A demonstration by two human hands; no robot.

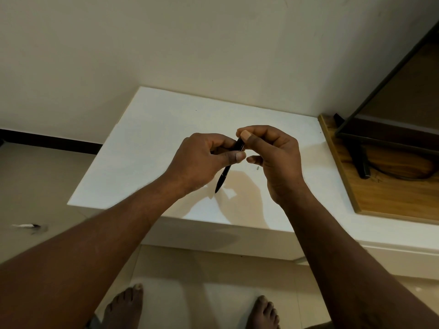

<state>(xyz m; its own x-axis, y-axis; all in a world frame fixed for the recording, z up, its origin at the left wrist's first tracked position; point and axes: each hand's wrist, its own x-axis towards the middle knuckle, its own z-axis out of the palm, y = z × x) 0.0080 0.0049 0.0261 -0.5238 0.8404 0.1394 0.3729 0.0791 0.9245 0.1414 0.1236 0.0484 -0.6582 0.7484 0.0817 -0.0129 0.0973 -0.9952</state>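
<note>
While standing at the table (166,119), the person is holding a pen (223,176) over it in both hands. Its tip is pointing down and toward the body, free of any grip, and its long axis is rising away and rightward. The left hand (202,157) is curling round mid-barrel; the right hand (273,153), just beyond, is pinching the top end between thumb and forefinger. Any twist or pull is likely running along that axis. A grey bit (257,167) is lying on the table beneath.
</note>
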